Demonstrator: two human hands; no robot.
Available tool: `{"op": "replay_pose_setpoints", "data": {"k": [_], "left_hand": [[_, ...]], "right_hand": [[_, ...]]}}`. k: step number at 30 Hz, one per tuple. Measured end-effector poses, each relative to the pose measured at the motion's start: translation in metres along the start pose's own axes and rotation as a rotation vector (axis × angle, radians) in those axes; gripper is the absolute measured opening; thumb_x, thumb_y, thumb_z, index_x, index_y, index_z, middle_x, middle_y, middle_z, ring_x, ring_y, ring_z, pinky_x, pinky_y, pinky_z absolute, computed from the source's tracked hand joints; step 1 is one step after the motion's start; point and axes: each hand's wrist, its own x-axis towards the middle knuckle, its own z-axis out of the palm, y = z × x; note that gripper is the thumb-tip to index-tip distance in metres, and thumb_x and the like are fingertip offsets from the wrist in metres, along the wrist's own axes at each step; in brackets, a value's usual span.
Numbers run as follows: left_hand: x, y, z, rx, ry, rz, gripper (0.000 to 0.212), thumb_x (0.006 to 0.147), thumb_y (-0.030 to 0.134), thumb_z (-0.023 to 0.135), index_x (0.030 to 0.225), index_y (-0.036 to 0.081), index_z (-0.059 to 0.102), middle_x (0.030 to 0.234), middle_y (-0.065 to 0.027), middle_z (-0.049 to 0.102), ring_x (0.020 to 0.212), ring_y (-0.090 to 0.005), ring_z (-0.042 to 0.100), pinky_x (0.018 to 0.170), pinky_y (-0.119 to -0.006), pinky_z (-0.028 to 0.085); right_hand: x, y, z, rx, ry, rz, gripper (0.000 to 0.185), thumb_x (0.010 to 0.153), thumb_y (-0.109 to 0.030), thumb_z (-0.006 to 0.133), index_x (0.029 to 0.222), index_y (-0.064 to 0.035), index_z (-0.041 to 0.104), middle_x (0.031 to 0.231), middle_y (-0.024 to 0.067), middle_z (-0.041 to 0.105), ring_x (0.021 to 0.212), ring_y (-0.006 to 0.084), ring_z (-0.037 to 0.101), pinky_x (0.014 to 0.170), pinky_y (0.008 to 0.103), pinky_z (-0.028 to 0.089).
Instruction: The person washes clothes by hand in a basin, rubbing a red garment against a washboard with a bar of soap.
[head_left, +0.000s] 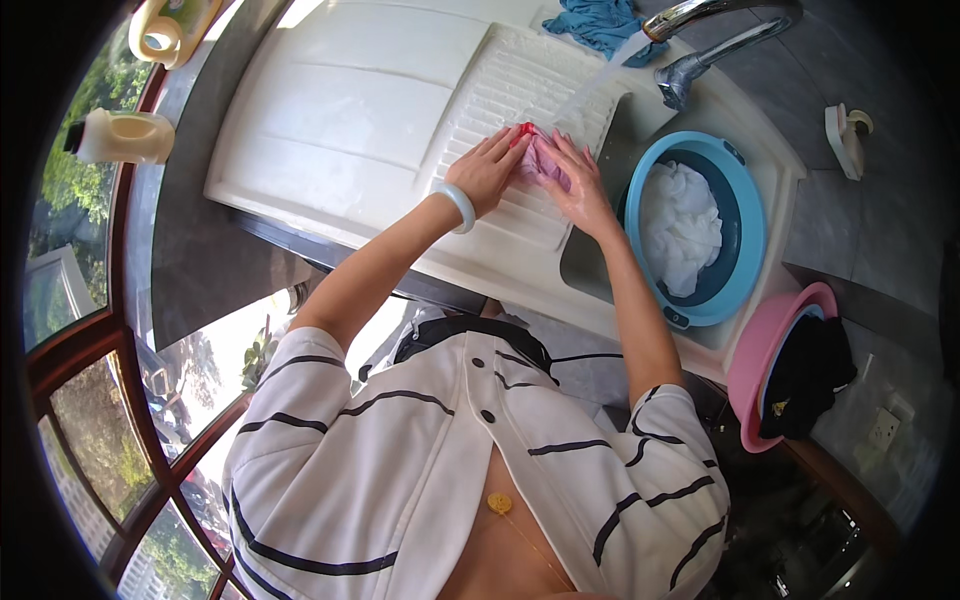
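Note:
Between my two hands a small wet pink cloth (534, 161) with a red edge is bunched up on the ridged washboard (517, 82) of the white laundry sink. My left hand (482, 169), below a pale bangle (455, 206), presses the cloth from the left, its fingers on the red part. From the right side my right hand (576, 184) grips the same cloth, fingers pointing away from me. Water (592, 86) runs from the chrome faucet (697, 15) onto the washboard just beyond my hands. Parts of the cloth are hidden under the fingers.
Right of my hands, a blue basin (754, 225) holding white cloth (682, 225) sits in the sink. A pink basin (750, 375) with black clothing (806, 375) stands at the right. Blue cloth (600, 26) lies beyond the washboard. Detergent bottles (127, 136) line the window ledge.

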Motion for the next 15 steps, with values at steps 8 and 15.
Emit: {"op": "replay_pose_setpoints", "data": {"k": [8,15], "left_hand": [[0.0,0.014,0.005,0.086,-0.026,-0.101,0.063,0.086,0.01,0.052,0.142,0.009,0.023,0.147,-0.015,0.025,0.136,-0.0302,0.024,0.111,-0.04,0.023],[0.0,0.01,0.01,0.053,-0.025,-0.142,0.059,0.089,0.012,0.049,0.142,0.012,0.025,0.148,-0.0102,0.025,0.136,-0.0262,0.023,0.111,-0.04,0.022]], "right_hand": [[0.064,0.044,-0.096,-0.24,0.567,0.362,0.031,0.087,-0.037,0.056,0.084,-0.0086,0.07,0.072,0.015,0.064,0.068,0.0346,0.062,0.063,0.0418,0.046],[0.104,0.08,-0.104,-0.248,0.658,0.397,0.033,0.084,-0.041,0.056,0.073,-0.0147,0.072,0.074,0.0106,0.067,0.074,0.0348,0.062,0.067,0.044,0.047]]}}
